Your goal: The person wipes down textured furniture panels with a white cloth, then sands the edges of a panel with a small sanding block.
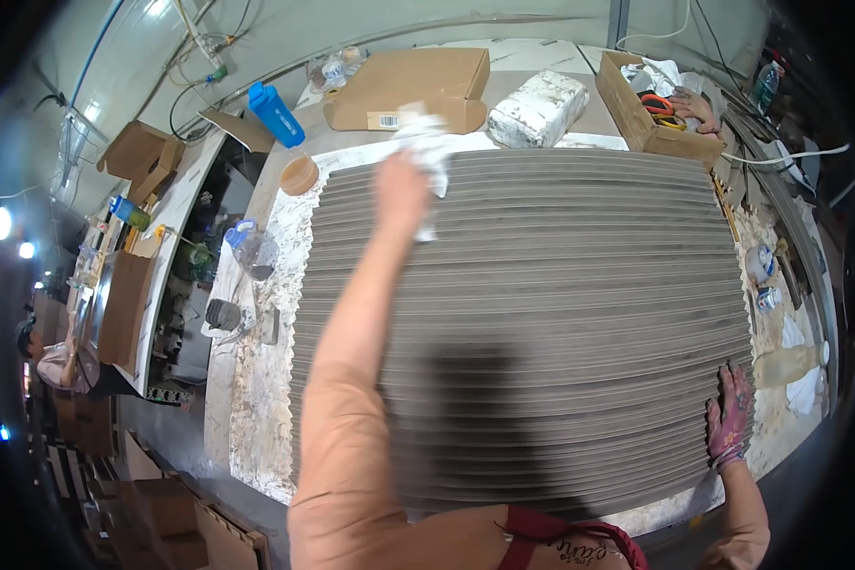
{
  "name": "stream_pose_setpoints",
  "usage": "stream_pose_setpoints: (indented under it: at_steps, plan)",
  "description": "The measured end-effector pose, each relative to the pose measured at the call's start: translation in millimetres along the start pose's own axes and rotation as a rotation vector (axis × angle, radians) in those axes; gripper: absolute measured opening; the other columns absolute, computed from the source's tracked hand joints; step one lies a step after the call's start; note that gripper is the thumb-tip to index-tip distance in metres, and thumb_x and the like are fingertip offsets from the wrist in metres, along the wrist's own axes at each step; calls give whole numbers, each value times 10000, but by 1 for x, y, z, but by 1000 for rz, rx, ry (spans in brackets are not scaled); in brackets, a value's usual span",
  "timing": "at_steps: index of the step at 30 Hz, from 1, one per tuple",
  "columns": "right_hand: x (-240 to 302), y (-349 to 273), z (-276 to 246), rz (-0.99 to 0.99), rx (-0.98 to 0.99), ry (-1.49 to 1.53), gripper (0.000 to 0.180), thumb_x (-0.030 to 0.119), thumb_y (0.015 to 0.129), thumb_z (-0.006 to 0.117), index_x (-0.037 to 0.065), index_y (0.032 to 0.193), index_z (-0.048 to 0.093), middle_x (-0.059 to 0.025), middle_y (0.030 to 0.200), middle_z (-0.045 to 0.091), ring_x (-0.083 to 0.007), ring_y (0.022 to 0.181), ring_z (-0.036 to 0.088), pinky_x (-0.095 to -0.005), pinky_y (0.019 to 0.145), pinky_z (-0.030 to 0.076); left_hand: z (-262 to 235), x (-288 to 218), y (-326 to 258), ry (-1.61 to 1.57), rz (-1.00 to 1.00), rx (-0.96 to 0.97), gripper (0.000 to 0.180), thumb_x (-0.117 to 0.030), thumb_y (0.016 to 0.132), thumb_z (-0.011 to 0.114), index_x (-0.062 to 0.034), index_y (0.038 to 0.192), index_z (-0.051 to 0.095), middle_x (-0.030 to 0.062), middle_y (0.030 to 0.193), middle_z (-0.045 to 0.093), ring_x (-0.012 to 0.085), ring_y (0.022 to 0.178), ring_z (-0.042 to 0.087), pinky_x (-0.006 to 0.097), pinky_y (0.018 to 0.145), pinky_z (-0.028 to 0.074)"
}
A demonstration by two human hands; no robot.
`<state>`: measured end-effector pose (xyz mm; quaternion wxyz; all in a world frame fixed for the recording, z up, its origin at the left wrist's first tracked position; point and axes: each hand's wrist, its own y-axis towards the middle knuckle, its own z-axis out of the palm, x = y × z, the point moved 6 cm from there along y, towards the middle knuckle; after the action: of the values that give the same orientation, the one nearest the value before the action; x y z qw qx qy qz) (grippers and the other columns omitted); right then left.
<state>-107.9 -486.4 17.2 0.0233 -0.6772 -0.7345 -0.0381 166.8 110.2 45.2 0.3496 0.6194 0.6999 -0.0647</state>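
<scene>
A wide grey-brown panel [541, 304] with many parallel ridges lies across the table in front of me. My left hand [401, 190], bare and smeared by motion, reaches to its far left part and holds a crumpled white cloth [430, 157]. The cloth hangs over the far edge of the panel, near a cardboard box. My right hand [729, 418], in a pink patterned glove, rests with fingers stretched out on the panel's near right edge. My shadow darkens the near middle of the ridges.
Beyond the panel are a flat cardboard box [408, 81], a white-wrapped block [539, 107] and an open box of tools and gloves [674, 133]. A blue bottle [275, 114], an amber tub [298, 176] and a clear jug [253, 249] stand left. A plastic bottle [788, 365] lies right.
</scene>
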Motion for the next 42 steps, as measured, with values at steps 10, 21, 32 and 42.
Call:
stream_pose_setpoints:
  at_steps: [10,21,32,42]
  plan:
    - [-1,-1,0,8,8,-18,593,288,907,463,40,1439,386,-259,1467,359,-420,1363,316,-487,1144,188,55,46,8,461,155,21,370,-123,870,508,-158,1222,614,74,1254,592,266,1108,580,452,896,499]
    - [163,100,7,-180,-107,1249,790,386,917,559,51,1527,185,-171,1568,215,-337,1402,302,-478,1133,261,-27,-102,-82,-223,331,85,623,-202,885,598,-21,1436,371,236,1425,440,367,1318,430,424,1089,340]
    - [337,335,-12,-428,-213,574,484,469,896,562,62,1148,637,-124,1245,611,-330,1161,544,-483,955,419,27,38,2,476,56,58,573,-475,978,438,-235,1487,329,44,1581,238,322,1430,253,635,1089,205]
    - [38,423,43,-27,-280,-27,507,448,883,560,119,1267,594,-184,1295,568,-358,1241,498,-477,1054,364,46,69,1,576,-102,248,604,-558,982,332,-255,1504,308,43,1588,231,295,1449,219,614,1108,189]
